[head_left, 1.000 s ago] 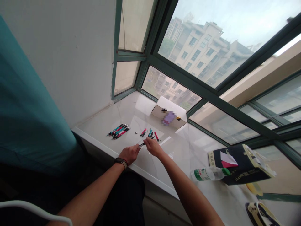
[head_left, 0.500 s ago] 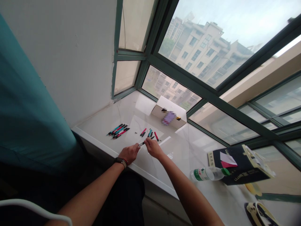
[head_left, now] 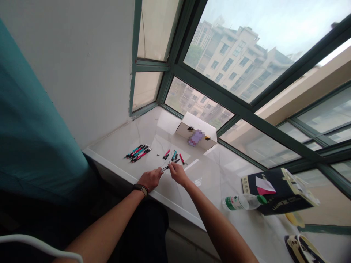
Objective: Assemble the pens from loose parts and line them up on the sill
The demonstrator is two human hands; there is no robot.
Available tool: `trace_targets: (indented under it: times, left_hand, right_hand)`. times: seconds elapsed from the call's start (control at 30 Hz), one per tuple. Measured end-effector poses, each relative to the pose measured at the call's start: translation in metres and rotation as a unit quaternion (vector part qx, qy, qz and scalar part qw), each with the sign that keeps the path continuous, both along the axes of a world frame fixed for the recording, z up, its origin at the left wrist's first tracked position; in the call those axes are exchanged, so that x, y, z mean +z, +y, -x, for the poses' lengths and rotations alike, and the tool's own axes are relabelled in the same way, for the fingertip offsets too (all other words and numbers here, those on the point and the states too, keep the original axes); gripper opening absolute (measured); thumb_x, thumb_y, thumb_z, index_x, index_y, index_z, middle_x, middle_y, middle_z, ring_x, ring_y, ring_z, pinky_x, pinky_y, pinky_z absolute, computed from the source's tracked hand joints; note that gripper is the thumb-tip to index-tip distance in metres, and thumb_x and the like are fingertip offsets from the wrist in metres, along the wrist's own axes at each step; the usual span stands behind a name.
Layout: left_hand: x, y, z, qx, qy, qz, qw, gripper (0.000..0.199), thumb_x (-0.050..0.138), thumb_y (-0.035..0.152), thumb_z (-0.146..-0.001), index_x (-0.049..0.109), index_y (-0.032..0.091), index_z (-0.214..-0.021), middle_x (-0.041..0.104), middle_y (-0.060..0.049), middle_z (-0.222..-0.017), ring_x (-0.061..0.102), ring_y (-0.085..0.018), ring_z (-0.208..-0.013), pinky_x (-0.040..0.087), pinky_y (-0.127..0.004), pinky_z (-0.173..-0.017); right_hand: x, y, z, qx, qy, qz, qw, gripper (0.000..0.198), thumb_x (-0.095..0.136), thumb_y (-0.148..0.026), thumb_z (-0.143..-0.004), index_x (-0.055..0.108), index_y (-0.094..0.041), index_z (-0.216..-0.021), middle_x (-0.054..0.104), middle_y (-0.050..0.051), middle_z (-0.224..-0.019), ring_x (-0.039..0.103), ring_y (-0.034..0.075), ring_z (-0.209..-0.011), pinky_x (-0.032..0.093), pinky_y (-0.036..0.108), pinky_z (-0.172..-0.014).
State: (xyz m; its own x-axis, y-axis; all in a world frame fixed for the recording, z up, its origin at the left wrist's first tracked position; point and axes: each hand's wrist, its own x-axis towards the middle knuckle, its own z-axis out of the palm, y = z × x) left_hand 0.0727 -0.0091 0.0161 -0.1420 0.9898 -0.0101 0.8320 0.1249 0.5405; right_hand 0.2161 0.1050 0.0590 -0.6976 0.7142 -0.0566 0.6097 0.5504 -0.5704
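Observation:
Above the white counter, my left hand is closed on one end of a slim pen with a black section. My right hand pinches its other end, the fingertips a short way from the left ones. Just beyond the hands lie loose pen parts: a red barrel, a teal barrel, another red piece and several small black bits. To the left rests a pile of whole pens in red, teal and black.
A white box stands against the window, a blurred purple patch on its front. At right are a plastic bottle lying on its side, a dark paper bag and a round patterned container. A teal curtain hangs at left.
My right fingers have shifted down slightly, and more of the teal barrel shows behind them. Both hands keep their hold on the pen.

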Motion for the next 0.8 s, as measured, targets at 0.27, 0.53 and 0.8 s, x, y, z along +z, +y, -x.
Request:
trace_targets:
  times: [0.27, 0.53, 0.8]
  left_hand:
    - [-0.0049, 0.0005, 0.001, -0.003, 0.01, -0.013, 1.0, 0.036, 0.021, 0.04, -0.1, 0.052, 0.023, -0.108, 0.071, -0.008, -0.093, 0.068, -0.022, -0.084, 0.043, -0.029, -0.067]
    - [-0.006, 0.0004, 0.0023, -0.011, 0.018, -0.017, 1.0, 0.041, 0.018, 0.041, -0.099, 0.053, 0.021, -0.105, 0.071, -0.009, -0.088, 0.068, -0.024, -0.079, 0.043, -0.031, -0.065]
    - [-0.0085, 0.0011, 0.0047, -0.012, 0.012, -0.007, 1.0, 0.045, 0.017, 0.043, -0.099, 0.056, 0.02, -0.098, 0.071, -0.01, -0.083, 0.068, -0.023, -0.077, 0.042, -0.03, -0.065]
  right_hand:
    - [0.0054, -0.0043, 0.0006, 0.037, 0.009, -0.044, 0.998, 0.03, 0.031, -0.037, -0.1, 0.045, -0.022, -0.078, 0.054, -0.001, -0.07, 0.051, 0.015, -0.066, 0.035, 0.025, -0.064]
    - [0.0095, -0.0042, -0.0001, 0.074, -0.004, -0.053, 0.996, 0.027, 0.03, -0.034, -0.101, 0.043, -0.022, -0.08, 0.054, 0.0, -0.074, 0.05, 0.015, -0.068, 0.036, 0.025, -0.065]
    - [0.0077, -0.0023, -0.0007, 0.083, 0.0, -0.049, 0.995, 0.025, 0.034, -0.031, -0.099, 0.044, -0.022, -0.078, 0.053, 0.0, -0.073, 0.049, 0.015, -0.067, 0.035, 0.025, -0.065]
